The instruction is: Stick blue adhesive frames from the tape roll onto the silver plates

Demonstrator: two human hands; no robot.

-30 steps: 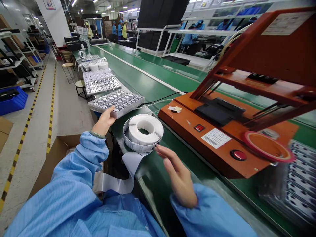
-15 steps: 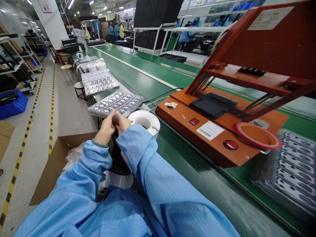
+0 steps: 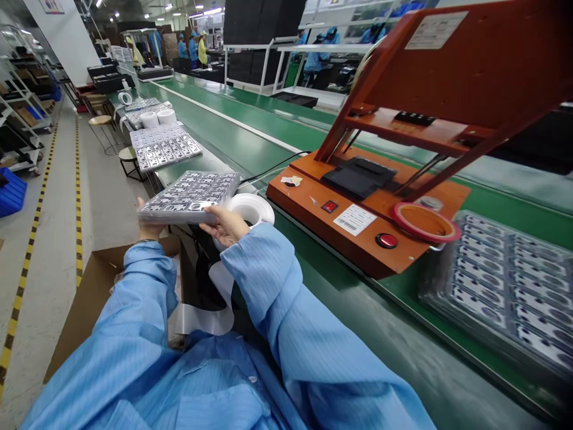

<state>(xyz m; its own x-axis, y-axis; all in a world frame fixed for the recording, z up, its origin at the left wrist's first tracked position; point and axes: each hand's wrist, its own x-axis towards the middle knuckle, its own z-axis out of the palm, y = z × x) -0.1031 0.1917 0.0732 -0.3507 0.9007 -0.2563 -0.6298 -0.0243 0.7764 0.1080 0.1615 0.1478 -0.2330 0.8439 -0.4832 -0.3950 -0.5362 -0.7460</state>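
Both my hands hold a stack of clear plastic trays (image 3: 190,194) filled with rows of black-and-white parts. My left hand (image 3: 150,224) grips the near left corner from below, its fingers partly hidden under the stack. My right hand (image 3: 227,226) pinches the near right corner, thumb on top. Just behind my right hand stands a roll of white labels or tape (image 3: 254,206), and a loose translucent strip (image 3: 203,319) hangs down beneath it. Further off, another tray stack (image 3: 168,149) of similar parts lies along the belt edge.
An orange press machine (image 3: 308,206) with its top raised stands on the green conveyor (image 3: 313,280), a red tape ring (image 3: 425,222) on its corner. More filled trays (image 3: 505,280) lie at right. An open cardboard box (image 3: 85,298) is by my left arm. Stools (image 3: 128,155) stand in the aisle.
My hands have moved apart, from together at the near edge to the stack's two near corners. The stack looks shifted left and turned. The whole view has also shifted.
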